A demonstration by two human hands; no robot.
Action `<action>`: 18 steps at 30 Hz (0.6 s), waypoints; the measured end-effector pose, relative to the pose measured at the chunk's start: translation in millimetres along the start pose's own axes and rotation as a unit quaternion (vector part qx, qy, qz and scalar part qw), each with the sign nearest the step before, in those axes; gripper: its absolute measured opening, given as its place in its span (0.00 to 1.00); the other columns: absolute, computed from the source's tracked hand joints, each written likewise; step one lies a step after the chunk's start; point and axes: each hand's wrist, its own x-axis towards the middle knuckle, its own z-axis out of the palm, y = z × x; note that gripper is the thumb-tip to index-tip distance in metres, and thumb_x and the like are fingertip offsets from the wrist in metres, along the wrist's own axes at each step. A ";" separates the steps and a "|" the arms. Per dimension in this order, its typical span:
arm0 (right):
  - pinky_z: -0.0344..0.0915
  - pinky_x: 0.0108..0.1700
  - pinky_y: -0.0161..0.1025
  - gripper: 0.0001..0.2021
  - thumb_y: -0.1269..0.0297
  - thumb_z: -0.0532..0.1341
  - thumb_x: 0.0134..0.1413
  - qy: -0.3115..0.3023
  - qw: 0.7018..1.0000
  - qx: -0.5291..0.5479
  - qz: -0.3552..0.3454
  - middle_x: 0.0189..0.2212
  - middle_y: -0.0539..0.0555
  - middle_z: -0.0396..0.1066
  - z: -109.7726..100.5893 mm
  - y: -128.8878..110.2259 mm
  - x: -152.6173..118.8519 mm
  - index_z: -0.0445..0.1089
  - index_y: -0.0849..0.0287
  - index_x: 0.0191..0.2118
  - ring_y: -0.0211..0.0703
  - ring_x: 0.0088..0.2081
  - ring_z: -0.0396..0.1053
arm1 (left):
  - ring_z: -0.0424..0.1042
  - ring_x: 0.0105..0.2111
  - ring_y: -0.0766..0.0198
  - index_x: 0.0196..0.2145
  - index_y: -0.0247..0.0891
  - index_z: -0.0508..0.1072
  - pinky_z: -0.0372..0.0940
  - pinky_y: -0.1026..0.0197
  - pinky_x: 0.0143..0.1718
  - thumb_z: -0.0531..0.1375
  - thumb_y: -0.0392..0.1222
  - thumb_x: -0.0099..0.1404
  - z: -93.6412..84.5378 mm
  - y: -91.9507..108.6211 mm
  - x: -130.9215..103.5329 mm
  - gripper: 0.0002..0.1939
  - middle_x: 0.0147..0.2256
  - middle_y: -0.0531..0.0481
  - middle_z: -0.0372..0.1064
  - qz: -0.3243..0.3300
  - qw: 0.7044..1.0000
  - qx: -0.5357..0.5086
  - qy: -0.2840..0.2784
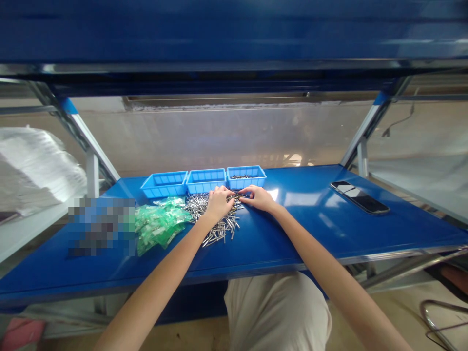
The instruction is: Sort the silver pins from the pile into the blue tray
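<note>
A loose pile of small, thin metal rods (221,233) lies on the blue table, in front of the bins. My left hand (219,204) is over the pile, its fingers bent and thumb pointing right; what its fingertips hold is hidden. Opposite it, my right hand (259,199) reaches in at the pile's right edge. Its thumb and forefinger come together at some of the rods, near my left fingertips. Behind my hands stands the right blue bin (246,183), with some dark, thin pieces inside.
The middle blue bin (206,187) and left blue bin (164,190) stand in the same row. Green plastic bags (161,224) lie left of the pile, beside a blurred-out patch. A phone (360,197) rests at the right. A blue shelf (234,34) overhangs the table (314,234).
</note>
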 end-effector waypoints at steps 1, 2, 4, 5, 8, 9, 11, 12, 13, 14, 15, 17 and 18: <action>0.56 0.25 0.31 0.13 0.55 0.61 0.44 -0.001 1.000 0.007 -0.003 0.32 0.50 0.72 -0.1 -0.2 0.1 0.73 0.53 0.37 0.34 0.25 0.64 | 0.63 0.41 0.55 0.36 0.41 0.74 0.55 0.52 0.42 0.55 0.40 0.57 0.6 -0.2 0.1 0.10 0.37 0.47 0.68 -0.001 1.000 0.001 -0.001; 0.56 0.25 0.31 0.12 0.55 0.61 0.44 -0.003 1.000 0.014 -0.005 0.32 0.50 0.72 -0.3 -0.5 0.3 0.73 0.53 0.35 0.34 0.25 0.63 | 0.63 0.41 0.56 0.36 0.41 0.74 0.56 0.52 0.42 0.55 0.40 0.58 1.2 -0.4 0.3 0.10 0.36 0.47 0.68 -0.004 1.000 0.002 -0.002; 0.56 0.25 0.31 0.11 0.55 0.61 0.43 -0.005 1.000 0.024 -0.007 0.31 0.49 0.73 -0.7 -1.1 0.8 0.74 0.53 0.33 0.35 0.25 0.63 | 0.63 0.41 0.56 0.34 0.41 0.75 0.55 0.52 0.42 0.55 0.40 0.58 1.7 -0.7 0.7 0.09 0.36 0.47 0.68 -0.005 1.000 0.001 -0.001; 0.56 0.25 0.31 0.10 0.55 0.62 0.43 -0.004 1.000 0.027 -0.008 0.30 0.49 0.73 -0.9 -1.3 1.0 0.74 0.53 0.32 0.35 0.25 0.64 | 0.63 0.41 0.55 0.33 0.42 0.75 0.55 0.52 0.42 0.55 0.40 0.58 1.7 -0.8 0.8 0.09 0.36 0.48 0.68 -0.004 1.000 0.000 -0.002; 0.56 0.24 0.31 0.09 0.56 0.62 0.42 0.001 0.999 0.037 -0.012 0.28 0.49 0.74 -0.9 -1.1 1.4 0.75 0.54 0.30 0.35 0.25 0.64 | 0.63 0.40 0.55 0.31 0.42 0.75 0.55 0.52 0.41 0.56 0.40 0.58 0.8 -0.6 0.8 0.08 0.34 0.48 0.69 -0.004 1.000 0.000 -0.005; 0.56 0.24 0.31 0.09 0.56 0.62 0.42 0.003 0.999 0.041 -0.015 0.28 0.50 0.74 -0.6 -0.8 1.5 0.75 0.54 0.30 0.35 0.24 0.64 | 0.63 0.40 0.54 0.31 0.42 0.75 0.55 0.52 0.41 0.57 0.40 0.58 0.5 -0.6 0.8 0.07 0.34 0.48 0.69 -0.005 1.000 0.000 -0.005; 0.56 0.24 0.32 0.10 0.56 0.62 0.43 0.008 0.998 0.054 -0.022 0.28 0.51 0.74 0.1 -0.1 1.8 0.75 0.55 0.30 0.35 0.24 0.63 | 0.63 0.39 0.54 0.30 0.42 0.75 0.55 0.52 0.40 0.57 0.40 0.57 0.3 -0.8 0.9 0.07 0.33 0.48 0.69 -0.008 1.000 -0.001 0.000; 0.57 0.24 0.32 0.10 0.56 0.62 0.43 0.010 0.998 0.063 -0.026 0.28 0.51 0.74 0.4 0.2 2.1 0.75 0.55 0.30 0.35 0.24 0.63 | 0.63 0.39 0.55 0.30 0.42 0.75 0.55 0.52 0.40 0.57 0.40 0.57 0.3 -1.1 1.1 0.07 0.33 0.48 0.69 -0.010 1.000 -0.005 0.005; 0.57 0.25 0.32 0.11 0.56 0.62 0.43 0.014 0.997 0.074 -0.031 0.28 0.51 0.74 0.5 0.2 2.3 0.75 0.56 0.31 0.35 0.24 0.63 | 0.63 0.39 0.55 0.30 0.42 0.75 0.55 0.52 0.40 0.57 0.40 0.57 0.4 -1.4 1.4 0.06 0.33 0.48 0.70 -0.012 1.000 -0.010 0.012; 0.58 0.25 0.32 0.11 0.56 0.62 0.43 0.019 0.996 0.084 -0.035 0.28 0.51 0.74 0.3 -0.1 2.6 0.75 0.56 0.31 0.35 0.24 0.63 | 0.64 0.39 0.55 0.30 0.42 0.75 0.55 0.52 0.40 0.57 0.40 0.57 0.4 -1.7 1.8 0.06 0.33 0.49 0.70 -0.014 1.000 -0.017 0.019; 0.59 0.26 0.33 0.11 0.56 0.62 0.43 0.024 0.994 0.096 -0.039 0.29 0.52 0.74 -0.1 -1.0 2.8 0.75 0.57 0.31 0.36 0.24 0.63 | 0.64 0.39 0.56 0.30 0.42 0.75 0.55 0.53 0.40 0.57 0.40 0.57 0.4 -2.0 2.3 0.06 0.33 0.49 0.70 -0.016 0.999 -0.026 0.027; 0.60 0.28 0.34 0.12 0.56 0.62 0.43 0.036 0.990 0.125 -0.046 0.28 0.53 0.74 -1.9 -4.2 3.2 0.75 0.58 0.30 0.36 0.25 0.64 | 0.64 0.38 0.57 0.30 0.42 0.75 0.56 0.54 0.40 0.58 0.41 0.57 -0.3 -1.9 3.2 0.06 0.32 0.49 0.70 -0.019 0.998 -0.042 0.043; 0.61 0.28 0.34 0.12 0.56 0.62 0.44 0.044 0.988 0.143 -0.047 0.28 0.53 0.74 -2.9 -6.5 3.2 0.75 0.59 0.30 0.37 0.26 0.65 | 0.64 0.37 0.57 0.29 0.42 0.75 0.56 0.54 0.39 0.58 0.42 0.57 -0.8 -1.5 3.6 0.06 0.31 0.49 0.70 -0.022 0.997 -0.047 0.050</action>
